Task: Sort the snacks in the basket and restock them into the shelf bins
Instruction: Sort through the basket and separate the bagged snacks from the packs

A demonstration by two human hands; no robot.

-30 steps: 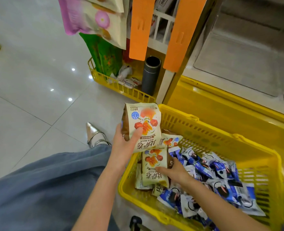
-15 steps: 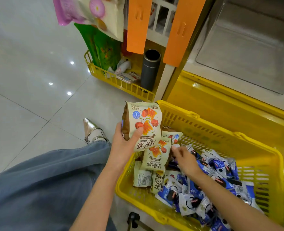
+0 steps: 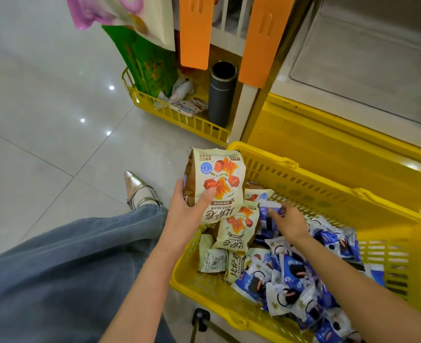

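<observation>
A yellow plastic basket (image 3: pixel 328 184) sits low at the right, full of snacks. Several cream packets with red and orange print (image 3: pixel 236 231) lie at its left end, and a pile of blue-and-white cookie packets (image 3: pixel 291 276) fills the middle and right. My left hand (image 3: pixel 187 214) holds a cream packet (image 3: pixel 219 179) upright over the basket's left rim, thumb across its front. My right hand (image 3: pixel 291 224) reaches into the basket, its fingers closed on an upright blue packet (image 3: pixel 266 219) just right of the cream ones.
A yellow wire rack (image 3: pixel 179 115) on the floor holds a green bag (image 3: pixel 152 63), small items and a dark cylinder (image 3: pixel 221 92). Orange tags (image 3: pixel 195 30) hang above it. A pale shelf bin (image 3: pixel 367 58) lies over a yellow ledge (image 3: pixel 340 134). My jeans leg (image 3: pixel 68 268) and silver shoe (image 3: pixel 137 189) are at the left.
My right hand let go of the cream packet it held in the basket and moved up and right onto a blue packet. My left hand kept its cream packet almost still.
</observation>
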